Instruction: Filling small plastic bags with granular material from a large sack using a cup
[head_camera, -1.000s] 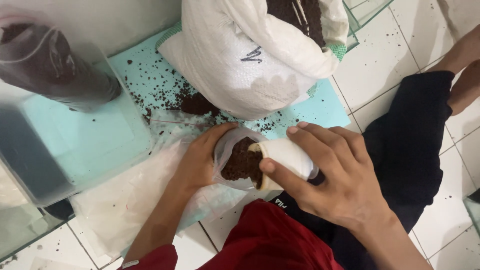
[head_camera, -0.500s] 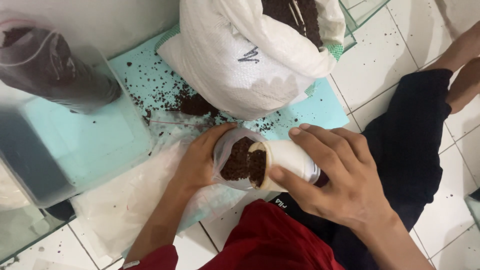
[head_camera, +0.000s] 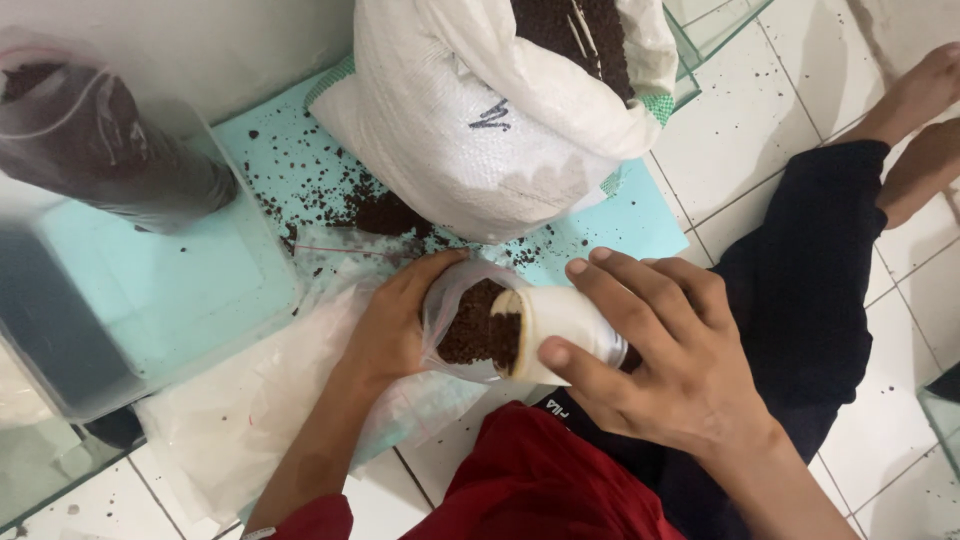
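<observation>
Fingers (head_camera: 610, 300): right hand (head_camera: 680, 370) grasping white cup (head_camera: 560, 335), tipped further since a second ago; left hand (head_camera: 395, 330) clenched on clear bag (head_camera: 450, 300); dark soil (head_camera: 480, 330), apparently entering, above floor.

Pretty cramped from where I sit: big white sack (head_camera: 500, 130) blocks the far side, clear plastic tub (head_camera: 130, 300) walls off the left. Only open floor tiles (head_camera: 760, 130) far right.

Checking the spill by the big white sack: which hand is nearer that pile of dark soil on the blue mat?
Left. The left hand holds the clear bag just below the soil pile; the right hand grips the white cup farther right.
</observation>
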